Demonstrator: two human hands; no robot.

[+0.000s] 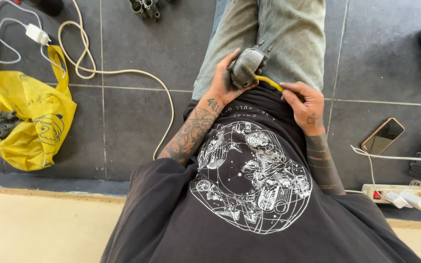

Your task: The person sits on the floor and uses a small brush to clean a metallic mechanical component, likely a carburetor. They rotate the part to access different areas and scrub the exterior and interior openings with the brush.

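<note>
A: What is closest to the camera?

B: A black shirt with a white drawing. Just past it are the 2 hands, over the lap.

A: What do they hold?

B: The left hand is wrapped tight around a small grey metal part. The right hand is closed on a yellow tool, and its tip touches the part.

A: How could this go well?

B: I think the part should stay still against the jeans, and the tool should push softly so it does not slip.

A: And farther away?

B: A phone and a white power strip on the right. A yellow bag and a cream cable on the left, on grey floor tiles.
</note>
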